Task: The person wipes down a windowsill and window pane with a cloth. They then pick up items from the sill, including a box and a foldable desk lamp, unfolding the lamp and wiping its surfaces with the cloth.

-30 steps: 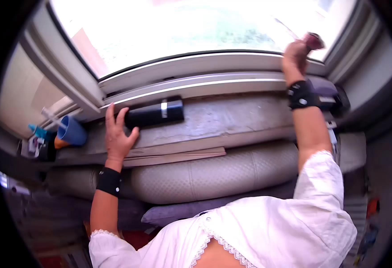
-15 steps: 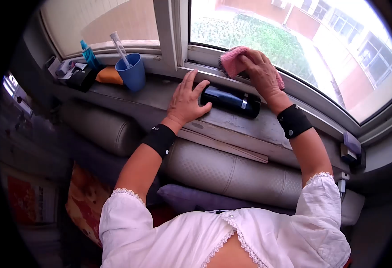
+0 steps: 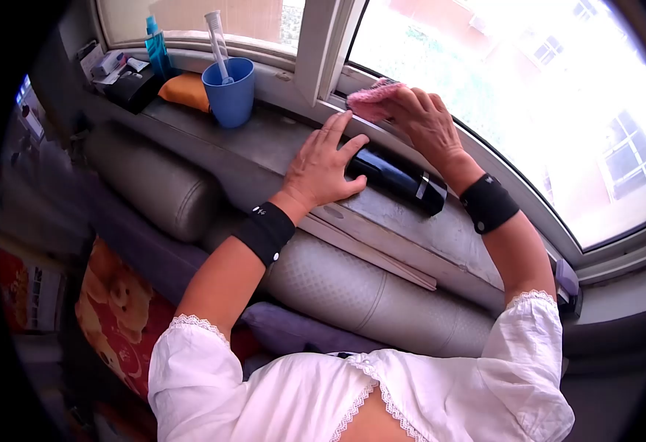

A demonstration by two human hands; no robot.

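My right hand [image 3: 426, 129] grips a pink cloth [image 3: 374, 101] against the lower window frame near the middle post. Below it, a dark bottle [image 3: 396, 179] lies on its side on the sill [image 3: 264, 140]. My left hand [image 3: 323, 166] rests at the bottle's left end, its fingers spread and its thumb beside the end; whether it presses on the bottle cannot be told. To the left, a blue cup [image 3: 229, 96] stands upright with a clear tube-like item [image 3: 218, 46] in it.
An orange item [image 3: 185, 91], a teal bottle [image 3: 157, 50] and a black container [image 3: 133, 86] sit at the sill's left end. Thin strips [image 3: 371, 250] lie along its front edge, above a grey bolster [image 3: 337, 283]. A purple item [image 3: 566, 277] sits at the right end.
The view has swung left. My right hand has come from the right side of the window to the frame by the middle post with the cloth. My left hand stays by the bottle's end.
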